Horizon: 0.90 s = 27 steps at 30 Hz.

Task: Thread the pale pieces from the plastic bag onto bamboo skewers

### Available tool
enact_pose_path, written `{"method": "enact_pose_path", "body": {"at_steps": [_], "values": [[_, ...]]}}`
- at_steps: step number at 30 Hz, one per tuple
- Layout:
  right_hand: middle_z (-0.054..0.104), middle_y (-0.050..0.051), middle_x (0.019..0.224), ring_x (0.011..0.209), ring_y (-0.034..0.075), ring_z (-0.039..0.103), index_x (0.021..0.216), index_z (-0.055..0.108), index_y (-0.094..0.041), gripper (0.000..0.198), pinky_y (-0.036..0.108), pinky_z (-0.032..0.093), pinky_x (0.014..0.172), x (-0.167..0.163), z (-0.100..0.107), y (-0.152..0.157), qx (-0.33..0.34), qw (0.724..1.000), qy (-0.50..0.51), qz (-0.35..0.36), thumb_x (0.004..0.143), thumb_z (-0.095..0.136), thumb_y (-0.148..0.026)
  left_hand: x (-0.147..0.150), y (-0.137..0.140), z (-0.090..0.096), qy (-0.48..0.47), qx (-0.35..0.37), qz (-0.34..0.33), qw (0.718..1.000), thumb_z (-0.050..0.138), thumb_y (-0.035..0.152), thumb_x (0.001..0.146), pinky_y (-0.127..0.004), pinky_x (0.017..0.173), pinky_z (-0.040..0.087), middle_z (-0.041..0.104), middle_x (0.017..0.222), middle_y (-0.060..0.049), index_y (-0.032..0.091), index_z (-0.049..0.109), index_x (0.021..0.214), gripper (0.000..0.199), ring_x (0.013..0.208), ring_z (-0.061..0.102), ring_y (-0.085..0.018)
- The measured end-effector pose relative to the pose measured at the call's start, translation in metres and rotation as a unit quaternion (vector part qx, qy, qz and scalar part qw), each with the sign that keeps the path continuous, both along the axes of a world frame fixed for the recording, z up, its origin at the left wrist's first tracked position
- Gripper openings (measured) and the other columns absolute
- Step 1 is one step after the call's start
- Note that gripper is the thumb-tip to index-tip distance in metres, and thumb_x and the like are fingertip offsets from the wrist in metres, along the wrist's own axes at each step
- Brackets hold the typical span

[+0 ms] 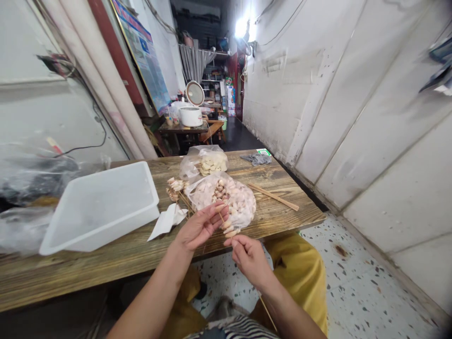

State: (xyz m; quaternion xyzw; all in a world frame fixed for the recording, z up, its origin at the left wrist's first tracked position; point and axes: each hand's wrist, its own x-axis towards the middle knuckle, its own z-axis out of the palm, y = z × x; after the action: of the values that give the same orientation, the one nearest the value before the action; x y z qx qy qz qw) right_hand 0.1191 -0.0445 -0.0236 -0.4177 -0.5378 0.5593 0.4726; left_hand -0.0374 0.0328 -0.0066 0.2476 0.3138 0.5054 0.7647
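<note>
My right hand (250, 258) pinches a thin wooden skewer (266, 310), whose lower end sticks out beneath the wrist. Several pale, clove-shaped pieces (231, 232) are threaded near its upper end. My left hand (203, 226) holds another pale piece (220, 207) between thumb and fingers at the skewer's tip. Just behind the hands lies an open clear plastic bag (247, 200), full of similar pinkish-white pieces, some browner in the middle; they look like garlic cloves. Left of the bag, loaded skewers (175, 188) rest with their sticks pointing toward me.
Bare skewers (273, 196) lie on the wooden table (296, 188) at right. A second bag (213, 161) holds pale slices. A white plastic tub (102, 202) and white paper (165, 221) are at left. Grey crumpled plastic (257, 159) sits at the far edge. A rice cooker (191, 116) stands farther back.
</note>
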Motion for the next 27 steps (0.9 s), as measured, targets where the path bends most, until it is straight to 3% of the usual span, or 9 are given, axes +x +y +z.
{"method": "enact_pose_path", "body": {"at_steps": [18, 27], "values": [[0.031, -0.008, 0.047, 0.042, 0.005, 0.023, 0.086, 0.063, -0.01, 0.035, 0.018, 0.017, 0.039, 0.007, 0.01, -0.007, 0.006, 1.0, -0.019, 0.013, 0.085, 0.047, -0.042, -0.001, -0.005, 0.012, 0.049, 0.069, -0.03, 0.996, 0.073, 0.015, 0.066, -0.032, 0.09, 0.047, 0.072, 0.086, -0.009, 0.012, 0.07, 0.092, 0.026, 0.087, 0.065, -0.017], [0.034, -0.007, 0.048, 0.043, 0.007, 0.026, 0.085, 0.062, -0.012, 0.035, 0.019, 0.021, 0.041, 0.009, 0.008, -0.011, 0.021, 0.999, -0.031, 0.005, 0.086, 0.047, -0.043, -0.003, -0.009, 0.013, 0.076, 0.073, -0.067, 0.992, 0.078, 0.019, 0.06, -0.03, 0.079, 0.049, 0.071, 0.087, -0.011, 0.012, 0.069, 0.093, 0.034, 0.083, 0.066, -0.019]]}}
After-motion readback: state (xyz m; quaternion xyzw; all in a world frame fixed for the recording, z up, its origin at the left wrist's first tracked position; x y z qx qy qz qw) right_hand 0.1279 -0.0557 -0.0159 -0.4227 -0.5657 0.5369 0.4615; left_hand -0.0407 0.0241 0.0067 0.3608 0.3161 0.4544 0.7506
